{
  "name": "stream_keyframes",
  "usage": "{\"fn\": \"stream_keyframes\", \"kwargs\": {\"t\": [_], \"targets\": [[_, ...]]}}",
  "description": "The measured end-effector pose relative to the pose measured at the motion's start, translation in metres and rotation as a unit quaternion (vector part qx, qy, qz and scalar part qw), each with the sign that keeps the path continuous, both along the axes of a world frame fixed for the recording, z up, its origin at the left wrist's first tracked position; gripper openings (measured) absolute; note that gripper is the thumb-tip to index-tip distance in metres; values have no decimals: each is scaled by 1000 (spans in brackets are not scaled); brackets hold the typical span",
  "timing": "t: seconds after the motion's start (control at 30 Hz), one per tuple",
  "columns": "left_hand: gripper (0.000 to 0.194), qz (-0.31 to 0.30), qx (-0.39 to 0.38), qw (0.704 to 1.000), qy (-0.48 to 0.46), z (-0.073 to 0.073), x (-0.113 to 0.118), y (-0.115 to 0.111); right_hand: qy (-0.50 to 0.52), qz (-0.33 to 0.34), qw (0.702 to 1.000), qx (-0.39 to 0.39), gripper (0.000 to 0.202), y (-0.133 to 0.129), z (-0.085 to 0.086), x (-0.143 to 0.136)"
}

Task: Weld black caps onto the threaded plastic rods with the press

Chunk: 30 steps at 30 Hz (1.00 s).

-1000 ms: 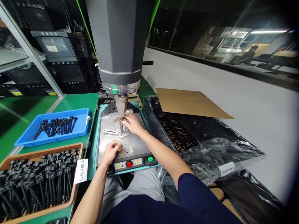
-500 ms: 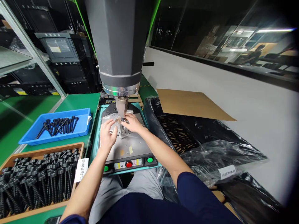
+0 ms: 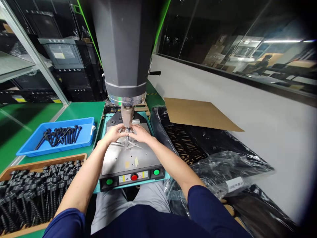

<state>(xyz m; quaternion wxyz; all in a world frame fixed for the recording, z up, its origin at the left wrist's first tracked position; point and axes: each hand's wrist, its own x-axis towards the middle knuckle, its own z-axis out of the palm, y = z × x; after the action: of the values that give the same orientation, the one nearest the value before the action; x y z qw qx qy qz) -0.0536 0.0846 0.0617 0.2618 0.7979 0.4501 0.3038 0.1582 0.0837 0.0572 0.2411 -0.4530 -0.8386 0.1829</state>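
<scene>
My left hand (image 3: pixel 114 134) and my right hand (image 3: pixel 140 134) meet from both sides at a clear fixture (image 3: pixel 129 142) on the metal plate (image 3: pixel 123 160). Their thumbs and fingers close around a small black part (image 3: pixel 128 130) at the top of the fixture; its exact shape is hidden by the fingers. Just above it is the metal horn (image 3: pixel 127 116) of the press, hanging below the big grey machine head (image 3: pixel 123 49). I cannot tell whether the horn touches the part.
The machine's front carries green buttons and a red button (image 3: pixel 134 177). To the left are a blue tray (image 3: pixel 27 150) of black screw-like parts and a brown box (image 3: pixel 83 158) full of more. Right of the machine, cardboard (image 3: pixel 200 114) lies over a plastic-lined container (image 3: pixel 247 162).
My left hand has moved right and in toward the fixture, its fingers closing at the part. My right hand stays at the fixture, thumb now nearer the left one. The view shifted slightly.
</scene>
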Motion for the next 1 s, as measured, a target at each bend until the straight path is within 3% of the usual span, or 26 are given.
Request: {"fn": "stream_keyframes", "kwargs": {"t": [0.23,0.5,0.7,1.0], "targets": [[53,-96,-78,991,-52,-6,-4,16,-32,-13,999,-2,51,-1,1,0],[56,-103,-107,979,-138,-19,0,15,-50,-14,999,-1,53,0,-3,0],[48,-71,-65,988,-117,-19,4,10,-51,-36,998,-24,60,-1,-4,0],[47,-63,-68,988,-127,-19,8,10,-40,-45,997,-42,59,-6,2,1]]}}
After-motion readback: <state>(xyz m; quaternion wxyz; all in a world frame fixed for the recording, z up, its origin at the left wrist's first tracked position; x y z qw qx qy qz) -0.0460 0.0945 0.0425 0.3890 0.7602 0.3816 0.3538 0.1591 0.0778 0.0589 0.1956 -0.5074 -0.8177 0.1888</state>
